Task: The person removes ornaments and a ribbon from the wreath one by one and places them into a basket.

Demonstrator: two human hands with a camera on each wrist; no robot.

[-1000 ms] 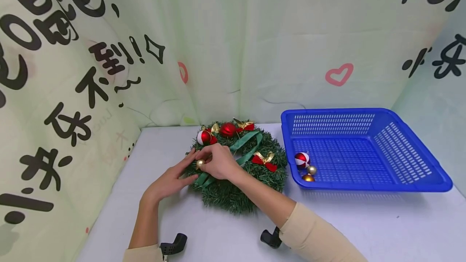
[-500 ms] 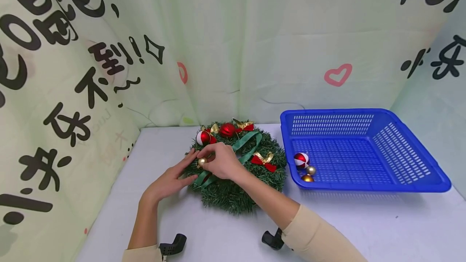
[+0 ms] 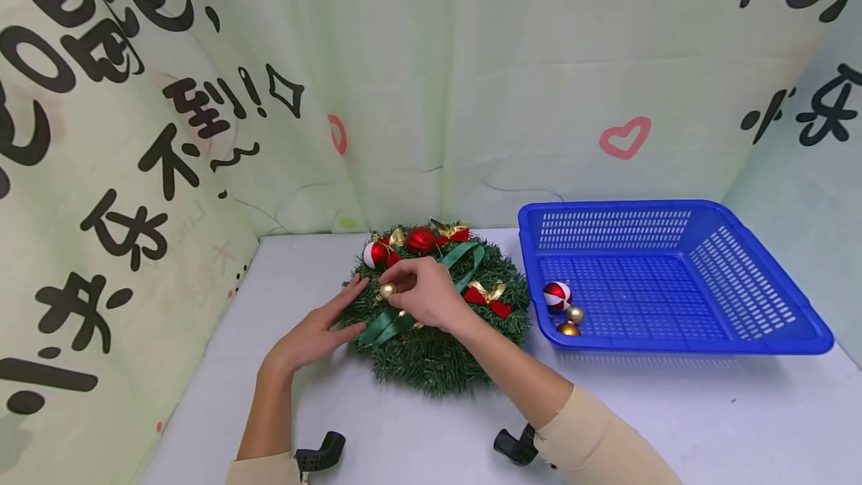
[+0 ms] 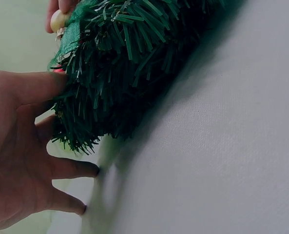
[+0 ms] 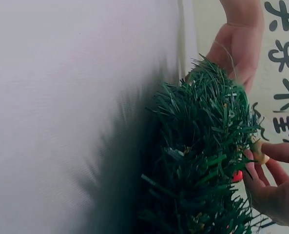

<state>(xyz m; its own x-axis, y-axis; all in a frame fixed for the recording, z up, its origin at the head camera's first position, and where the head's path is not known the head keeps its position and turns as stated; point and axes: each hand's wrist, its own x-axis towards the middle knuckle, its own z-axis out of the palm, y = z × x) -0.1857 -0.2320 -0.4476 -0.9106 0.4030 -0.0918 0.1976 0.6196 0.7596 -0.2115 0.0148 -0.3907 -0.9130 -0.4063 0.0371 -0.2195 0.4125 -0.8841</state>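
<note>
A green tinsel wreath (image 3: 438,361) lies on the table, trimmed with red and gold bows, baubles and a green ribbon (image 3: 384,328). Between thumb and fingertips, my right hand (image 3: 434,294) pinches a small gold bauble (image 3: 387,291) above the wreath's left part. My left hand (image 3: 316,331) rests against the wreath's left edge, thumb and fingers spread and mostly straight. In the left wrist view, two fingertips (image 4: 78,168) of this hand reach down to the table, and the thumb touches the foliage. The bauble (image 5: 260,152) also shows in the right wrist view, partly covered by fingers.
A blue plastic basket (image 3: 680,346) stands to the right of the wreath. In its near left corner lie a red-and-white bauble (image 3: 557,296), a pale gold bauble (image 3: 575,314) and a darker gold one (image 3: 569,329). A printed curtain (image 3: 532,96) encloses the table.
My right hand has moved slightly right and up with the gold bauble, away from the left hand's fingertips. More of the ribbon now shows below it. The left hand has stayed put.
</note>
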